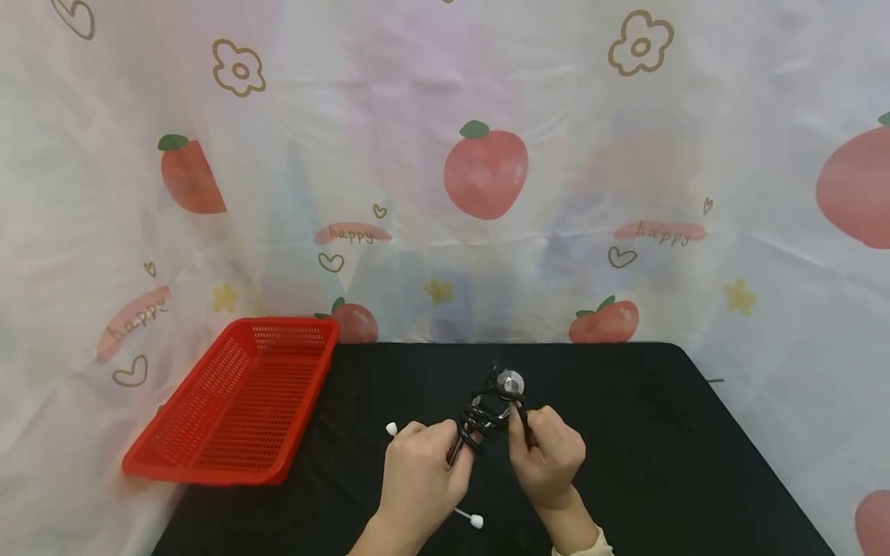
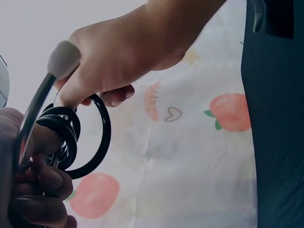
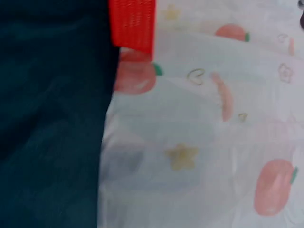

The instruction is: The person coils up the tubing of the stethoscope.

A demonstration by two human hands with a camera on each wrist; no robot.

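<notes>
A stethoscope with black tubing is held up over the table between both hands. My left hand grips it by its metal ear tubes, and the white ear tips stick out on either side of that hand. The black tubing is wound in several loops around the stem right beside my left fingers. With thumb and fingers my right hand pinches the tubing just below the round silver chest piece. The right wrist view does not show the right hand's work.
A red plastic basket with mesh walls stands at the left on the black table. Behind the table hangs a pale curtain printed with fruit, flowers and hearts.
</notes>
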